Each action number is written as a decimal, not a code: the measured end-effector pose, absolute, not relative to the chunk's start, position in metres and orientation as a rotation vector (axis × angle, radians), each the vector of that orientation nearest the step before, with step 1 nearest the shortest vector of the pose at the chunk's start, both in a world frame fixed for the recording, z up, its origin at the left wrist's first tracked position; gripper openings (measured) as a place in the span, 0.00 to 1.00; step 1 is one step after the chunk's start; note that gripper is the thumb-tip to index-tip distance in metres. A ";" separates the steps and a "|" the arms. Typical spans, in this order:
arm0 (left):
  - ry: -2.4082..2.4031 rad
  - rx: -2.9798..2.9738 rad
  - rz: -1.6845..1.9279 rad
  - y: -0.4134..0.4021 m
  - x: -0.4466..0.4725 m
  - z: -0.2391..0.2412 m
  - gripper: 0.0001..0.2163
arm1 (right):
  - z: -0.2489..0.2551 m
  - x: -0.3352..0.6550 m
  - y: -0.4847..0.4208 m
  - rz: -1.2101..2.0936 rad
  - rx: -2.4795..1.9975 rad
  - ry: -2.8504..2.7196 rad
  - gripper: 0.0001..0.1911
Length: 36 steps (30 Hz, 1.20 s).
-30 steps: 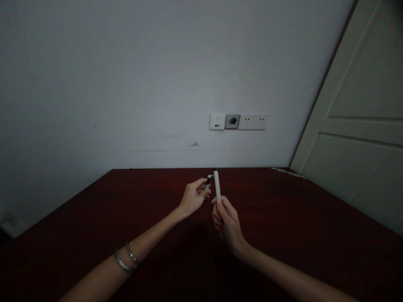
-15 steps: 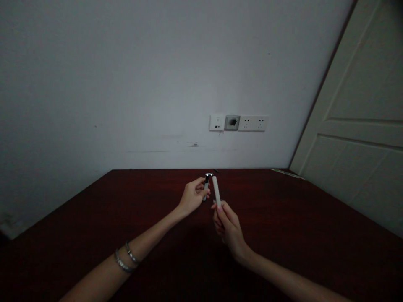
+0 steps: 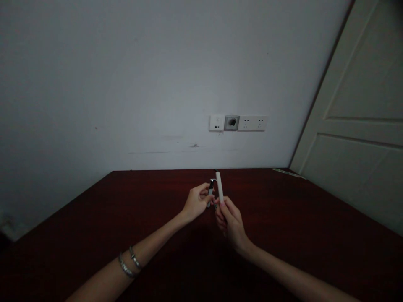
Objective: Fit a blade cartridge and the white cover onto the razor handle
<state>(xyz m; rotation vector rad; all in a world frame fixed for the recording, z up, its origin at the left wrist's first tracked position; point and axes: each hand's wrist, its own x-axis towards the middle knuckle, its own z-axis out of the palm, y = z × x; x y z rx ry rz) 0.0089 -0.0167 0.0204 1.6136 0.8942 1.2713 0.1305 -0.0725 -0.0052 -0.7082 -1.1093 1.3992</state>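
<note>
My right hand [image 3: 229, 220] grips the lower end of a white stick-shaped object [image 3: 219, 187] and holds it upright over the dark red table [image 3: 94, 218]. My left hand [image 3: 197, 201], with bracelets on its wrist, pinches a small dark object with a silver tip [image 3: 210, 189] right beside the white stick. The two hands nearly touch above the middle of the table. What the small object is I cannot make out in the dim light.
A white wall stands behind the table with a row of sockets [image 3: 238, 123]. A cream door [image 3: 359, 126] is at the right. A thin pale strip [image 3: 288, 172] lies at the table's far right corner.
Both hands have shifted slightly to the right and closer together. The white stick stands a little more upright, and the small dark object sits lower, closer to it.
</note>
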 end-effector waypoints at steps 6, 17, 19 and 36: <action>0.918 1.574 1.250 -0.017 0.008 0.014 0.10 | -0.011 0.128 -0.072 1.424 -0.733 -1.114 0.17; 0.880 1.560 1.281 -0.020 0.007 0.023 0.10 | -0.011 0.126 -0.076 1.432 -0.700 -1.119 0.17; 0.868 1.586 1.272 -0.019 0.007 0.020 0.09 | -0.012 0.125 -0.076 1.420 -0.699 -1.103 0.17; 0.907 1.612 1.281 -0.017 0.008 0.020 0.07 | -0.016 0.122 -0.077 1.443 -0.665 -1.185 0.16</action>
